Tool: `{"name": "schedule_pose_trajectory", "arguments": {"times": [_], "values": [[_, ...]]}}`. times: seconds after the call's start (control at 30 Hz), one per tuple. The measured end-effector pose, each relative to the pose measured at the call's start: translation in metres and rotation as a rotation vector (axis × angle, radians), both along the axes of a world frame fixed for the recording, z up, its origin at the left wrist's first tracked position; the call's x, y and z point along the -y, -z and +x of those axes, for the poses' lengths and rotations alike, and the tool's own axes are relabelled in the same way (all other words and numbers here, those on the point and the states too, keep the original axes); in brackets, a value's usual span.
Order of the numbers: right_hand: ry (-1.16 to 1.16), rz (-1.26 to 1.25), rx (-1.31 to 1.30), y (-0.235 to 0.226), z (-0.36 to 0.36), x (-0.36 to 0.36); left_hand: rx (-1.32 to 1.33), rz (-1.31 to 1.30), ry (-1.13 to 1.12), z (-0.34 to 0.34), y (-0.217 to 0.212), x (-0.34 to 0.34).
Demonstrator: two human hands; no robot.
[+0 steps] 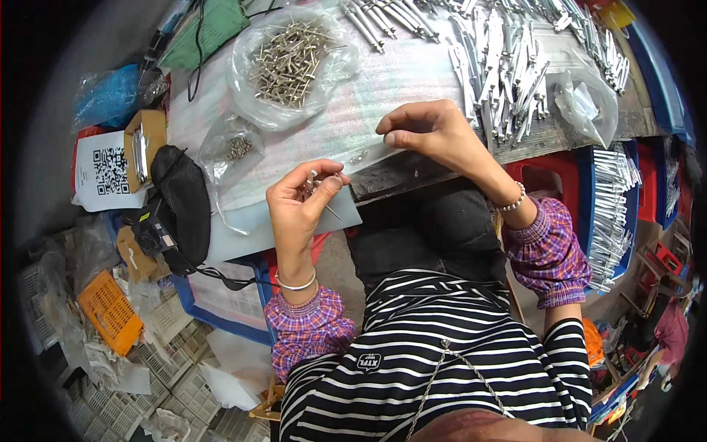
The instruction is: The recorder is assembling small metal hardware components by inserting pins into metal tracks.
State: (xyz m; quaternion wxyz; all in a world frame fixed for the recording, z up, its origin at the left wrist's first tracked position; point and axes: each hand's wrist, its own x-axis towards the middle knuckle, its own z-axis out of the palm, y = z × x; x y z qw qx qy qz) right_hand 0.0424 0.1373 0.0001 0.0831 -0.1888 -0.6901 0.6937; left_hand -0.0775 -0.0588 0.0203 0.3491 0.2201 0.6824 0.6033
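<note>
Clear plastic bag [283, 62] holds rivets (heaped); left hand [298, 206] grip pinches several rivets [318, 188].

- left hand [298, 202] raised over the desk [412, 88] edge, fingers pinched on thin metal pins [318, 186]
- right hand [427, 131] curled, fingertips down on the foam sheet; a few small parts [359, 156] just beside it
- open bag of rivets [289, 55] behind; heap of silver rods [508, 74] to the right
</note>
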Motion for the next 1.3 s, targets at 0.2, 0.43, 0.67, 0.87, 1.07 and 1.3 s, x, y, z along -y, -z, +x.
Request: {"name": "schedule_pose_trajectory", "arguments": {"times": [0.2, 0.43, 0.67, 0.87, 1.07, 1.3], "values": [[0.063, -0.546, -0.02, -0.012, 0.018, 0.003, 0.013, 0.014, 0.019, 0.011, -0.006, -0.009], [0.148, -1.059, -0.128, -0.005, 0.063, 0.018, 0.041, 0.055, 0.071, 0.035, -0.016, -0.03], [0.244, -1.138, -0.142, 0.003, 0.101, 0.04, 0.035, 0.07, 0.162, 0.074, -0.018, -0.049], [0.255, -1.098, -0.088, -0.001, 0.117, 0.057, -0.076, 0.039, 0.315, 0.09, -0.018, -0.043], [0.254, -1.05, -0.073, -0.006, 0.123, 0.063, -0.161, 0.022, 0.341, 0.096, -0.025, -0.04], [0.269, -1.02, -0.057, -0.008, 0.127, 0.063, -0.199, 0.017, 0.36, 0.1, -0.03, -0.043]]}}
